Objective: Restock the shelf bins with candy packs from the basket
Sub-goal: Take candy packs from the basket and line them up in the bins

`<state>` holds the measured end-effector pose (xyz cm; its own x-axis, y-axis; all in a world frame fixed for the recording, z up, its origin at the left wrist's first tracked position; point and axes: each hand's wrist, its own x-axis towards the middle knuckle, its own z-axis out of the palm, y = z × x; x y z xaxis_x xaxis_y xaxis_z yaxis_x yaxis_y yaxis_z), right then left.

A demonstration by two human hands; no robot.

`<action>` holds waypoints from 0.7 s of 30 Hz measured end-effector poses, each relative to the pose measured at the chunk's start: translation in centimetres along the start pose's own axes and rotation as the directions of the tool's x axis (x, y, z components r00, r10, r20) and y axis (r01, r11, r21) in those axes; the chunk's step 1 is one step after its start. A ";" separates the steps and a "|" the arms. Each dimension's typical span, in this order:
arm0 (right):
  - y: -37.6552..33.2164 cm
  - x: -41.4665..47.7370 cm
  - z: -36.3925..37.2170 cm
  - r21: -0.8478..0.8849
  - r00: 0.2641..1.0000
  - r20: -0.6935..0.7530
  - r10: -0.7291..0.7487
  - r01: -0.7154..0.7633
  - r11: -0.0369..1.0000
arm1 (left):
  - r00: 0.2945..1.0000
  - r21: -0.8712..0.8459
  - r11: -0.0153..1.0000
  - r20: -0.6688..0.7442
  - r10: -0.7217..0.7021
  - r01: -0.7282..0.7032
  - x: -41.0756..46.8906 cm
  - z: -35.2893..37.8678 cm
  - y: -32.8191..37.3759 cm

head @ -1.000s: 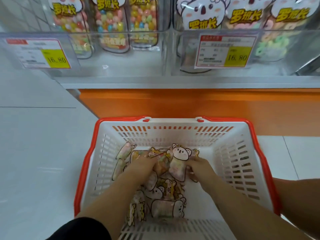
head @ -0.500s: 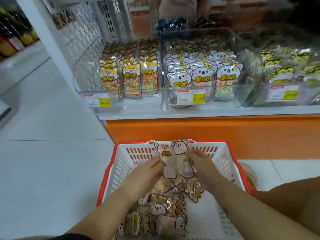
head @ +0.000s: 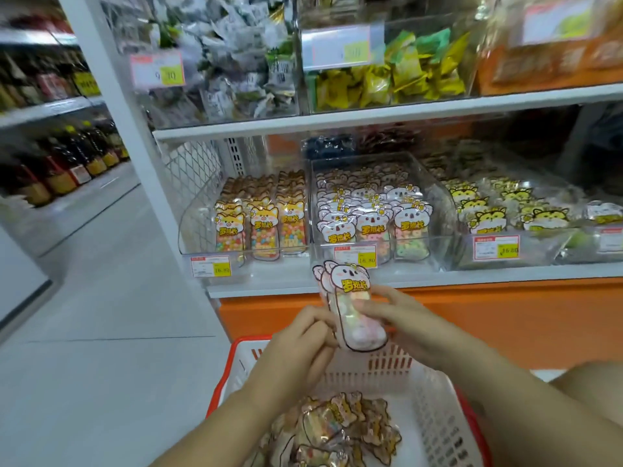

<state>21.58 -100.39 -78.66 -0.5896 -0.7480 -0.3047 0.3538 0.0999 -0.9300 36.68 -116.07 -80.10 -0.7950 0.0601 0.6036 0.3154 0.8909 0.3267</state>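
- Candy packs (head: pixel 350 294), koala print: I count at least two, overlapped and held upright, koala heads on top. Pastel sweets show through the clear lower half.
- Position: in the air above the far wall of the basket (head: pixel 387 369), in front of the lowest shelf's edge and just below the koala bin (head: pixel 438 210).
- Left hand (head: pixel 303 338): fingers curled, pinching the packs' left edge low down.
- Right hand (head: pixel 401 318): fingers laid across the packs' right side at mid-height, gripping them.
- Basket: white slotted walls, red rim, standing on the floor before the orange shelf base. A heap of loose packs (head: pixel 340 429) lies in its bottom. I cannot tell their prints apart.
- Koala bin: clear plastic, with rows of koala packs standing upright inside. A price tag (head: pixel 355 256) with a yellow patch sits on its front.
- Neighbours: fox-print packs (head: pixel 263 227) in the bin to the left, tiger-print packs (head: pixel 488 217) in the bin to the right.
- Upper shelf: bins of wrapped sweets, blurred.
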 end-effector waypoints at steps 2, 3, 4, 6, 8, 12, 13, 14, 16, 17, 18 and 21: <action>-2.1 -0.4 -0.2 0.104 0.993 0.115 -0.021 0.009 0.995 | 1.000 0.007 1.000 0.016 0.027 -0.027 1.5 -0.3 0.3; -2.9 -0.3 -0.6 0.131 0.992 0.115 -0.051 0.036 0.991 | 0.999 0.012 1.000 0.035 0.026 -0.026 2.3 -0.4 0.4; -3.7 -0.3 -0.8 0.130 0.991 0.095 -0.094 0.081 0.988 | 0.999 0.011 1.000 0.046 0.010 -0.011 3.0 -0.5 0.3; -5.3 -0.2 -1.7 0.014 0.983 -0.013 -0.184 0.184 0.983 | 0.997 -0.040 0.996 -0.005 -0.076 0.075 4.7 -0.8 0.3; -6.8 -0.3 -2.8 -0.225 0.951 -0.082 -0.297 0.272 0.936 | 0.973 -0.174 0.967 -0.105 -0.206 0.186 7.0 -1.3 0.5; -9.2 -0.1 -3.9 -0.539 0.842 -0.023 -0.538 0.443 0.716 | 0.929 -0.205 0.912 -0.032 -0.368 0.354 13.6 -1.7 0.3; -9.7 0.3 -4.2 -0.590 0.803 -0.025 -0.595 0.468 0.657 | 0.923 -0.185 0.906 0.013 -0.384 0.380 15.4 -1.6 0.2; -10.2 0.8 -4.4 -0.632 0.771 -0.039 -0.635 0.473 0.613 | 0.920 -0.175 0.903 0.039 -0.391 0.391 17.1 -1.4 0.2; -11.1 2.1 -5.8 -0.678 0.734 -0.103 -0.671 0.442 0.587 | 0.924 -0.154 0.911 0.049 -0.379 0.382 20.1 -1.0 0.0; -11.6 2.7 -6.5 -0.699 0.726 -0.130 -0.675 0.416 0.582 | 0.925 -0.131 0.916 0.059 -0.375 0.380 21.4 -0.7 -0.2; -12.0 3.3 -7.2 -0.743 0.716 -0.141 -0.684 0.380 0.551 | 0.920 -0.100 0.915 0.075 -0.384 0.390 22.4 -0.3 -0.5; -12.4 4.3 -9.0 -0.949 0.685 -0.135 -0.716 0.117 0.291 | 0.896 -0.048 0.899 0.124 -0.427 0.435 24.2 1.5 -1.8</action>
<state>8.08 -98.93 -70.29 -0.7553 -0.4950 0.4296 -0.6554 0.5643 -0.5020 16.09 -115.58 -67.14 -0.9109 -0.2712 0.3111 -0.0377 0.8054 0.5915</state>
